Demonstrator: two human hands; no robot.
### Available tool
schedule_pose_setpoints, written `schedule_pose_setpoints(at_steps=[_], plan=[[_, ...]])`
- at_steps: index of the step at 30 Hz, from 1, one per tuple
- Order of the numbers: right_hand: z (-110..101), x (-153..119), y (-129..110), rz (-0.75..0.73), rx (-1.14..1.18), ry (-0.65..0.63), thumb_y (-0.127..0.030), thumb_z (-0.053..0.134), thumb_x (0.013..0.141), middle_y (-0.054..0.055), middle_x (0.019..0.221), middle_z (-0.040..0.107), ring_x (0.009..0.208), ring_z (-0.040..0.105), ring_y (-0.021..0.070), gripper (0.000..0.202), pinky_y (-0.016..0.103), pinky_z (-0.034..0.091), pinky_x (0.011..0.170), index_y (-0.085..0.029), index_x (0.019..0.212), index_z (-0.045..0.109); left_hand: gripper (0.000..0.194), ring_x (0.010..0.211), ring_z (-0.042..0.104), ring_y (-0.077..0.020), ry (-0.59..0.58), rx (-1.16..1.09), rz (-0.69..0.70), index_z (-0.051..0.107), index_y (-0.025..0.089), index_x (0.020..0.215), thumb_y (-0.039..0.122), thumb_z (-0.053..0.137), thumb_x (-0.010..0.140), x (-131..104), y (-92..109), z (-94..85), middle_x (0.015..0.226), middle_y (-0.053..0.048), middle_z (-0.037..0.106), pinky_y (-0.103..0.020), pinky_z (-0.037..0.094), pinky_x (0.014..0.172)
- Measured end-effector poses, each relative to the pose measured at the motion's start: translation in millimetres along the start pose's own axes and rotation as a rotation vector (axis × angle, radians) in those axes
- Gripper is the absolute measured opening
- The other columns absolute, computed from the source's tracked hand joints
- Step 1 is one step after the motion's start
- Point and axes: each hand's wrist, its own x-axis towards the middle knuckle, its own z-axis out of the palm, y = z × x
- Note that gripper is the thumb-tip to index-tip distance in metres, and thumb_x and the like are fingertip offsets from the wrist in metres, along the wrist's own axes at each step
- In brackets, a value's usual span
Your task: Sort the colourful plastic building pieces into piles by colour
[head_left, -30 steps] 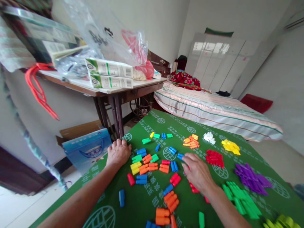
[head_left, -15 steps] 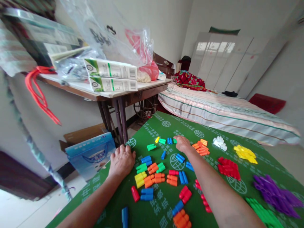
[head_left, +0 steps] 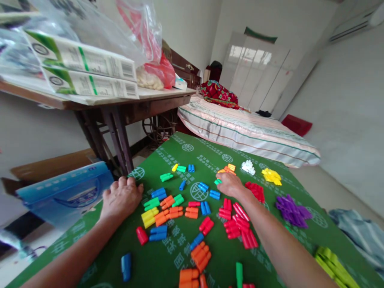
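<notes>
My right hand (head_left: 229, 183) pinches a small green plastic piece (head_left: 218, 182) just above the green table, in front of the orange pile (head_left: 227, 169). My left hand (head_left: 122, 197) lies on the table's left edge with its fingers spread and nothing in it. Between my hands are scattered pieces: blue ones (head_left: 203, 187), a green pair (head_left: 166, 177), yellow ones (head_left: 150, 217), a red one (head_left: 142, 235) and orange ones (head_left: 191, 212). Piles of white (head_left: 248, 167), yellow (head_left: 271, 176), red (head_left: 255, 191) and purple (head_left: 293, 211) pieces lie to the right.
A wooden desk (head_left: 129, 106) with white boxes (head_left: 87, 76) and plastic bags stands at the left. Below it is a blue box (head_left: 66, 196). A bed with a striped cover (head_left: 240, 130) stands beyond the table. Lime green pieces (head_left: 333, 266) lie at the lower right.
The view has turned to the right. My right hand, with the green piece, has moved away from the upper blue pair and nearer the orange pile. My left hand still rests at the table's edge.
</notes>
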Motion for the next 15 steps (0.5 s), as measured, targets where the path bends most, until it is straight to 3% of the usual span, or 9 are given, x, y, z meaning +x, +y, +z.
schedule_pose_setpoints(at_steps=[3, 7, 10, 15], plan=[[-6.0, -36.3, 46.9, 0.008, 0.008, -0.066, -0.019, 0.058, 0.074, 0.003, 0.102, 0.069, 0.094, 0.063, 0.0171, 0.046, 0.024, 0.044, 0.075, -0.026, 0.12, 0.06, 0.052, 0.108, 0.046, -0.0352, -0.011, -0.004, -0.002, 0.05, 0.012, 0.109, 0.047, 0.018, 0.087, 1.3, -0.1, 0.1, 0.114, -0.018, 0.051, -0.047, 0.039, 0.085], [-2.4, -75.9, 99.6, 0.036, -0.009, -0.143, -0.013, 0.059, 0.069, 0.002, 0.09, 0.07, 0.082, 0.064, 0.0162, 0.038, 0.023, 0.043, 0.068, -0.024, 0.105, 0.068, 0.053, 0.109, 0.046, -0.0355, -0.026, -0.007, -0.012, 0.05, 0.012, 0.11, 0.048, 0.018, 0.087, 2.6, 0.4, -0.6, 0.115, -0.018, 0.05, -0.047, 0.039, 0.086], [6.4, -94.4, 119.0, 0.046, -0.016, -0.175, -0.011, 0.059, 0.069, 0.001, 0.089, 0.07, 0.081, 0.063, 0.0152, 0.036, 0.022, 0.042, 0.066, -0.024, 0.1, 0.069, 0.053, 0.109, 0.046, -0.0362, -0.032, -0.013, -0.007, 0.05, 0.011, 0.11, 0.047, 0.018, 0.087, 2.6, 0.9, -1.8, 0.115, -0.018, 0.05, -0.047, 0.038, 0.086], [19.3, -103.6, 130.9, 0.043, -0.026, -0.186, -0.009, 0.057, 0.068, 0.0, 0.079, 0.07, 0.071, 0.063, 0.0149, 0.036, 0.021, 0.038, 0.059, -0.025, 0.096, 0.07, 0.053, 0.109, 0.046, -0.0363, -0.017, -0.031, -0.011, 0.05, 0.01, 0.11, 0.047, 0.02, 0.087, 0.3, 1.1, -3.9, 0.115, -0.019, 0.05, -0.047, 0.038, 0.086]])
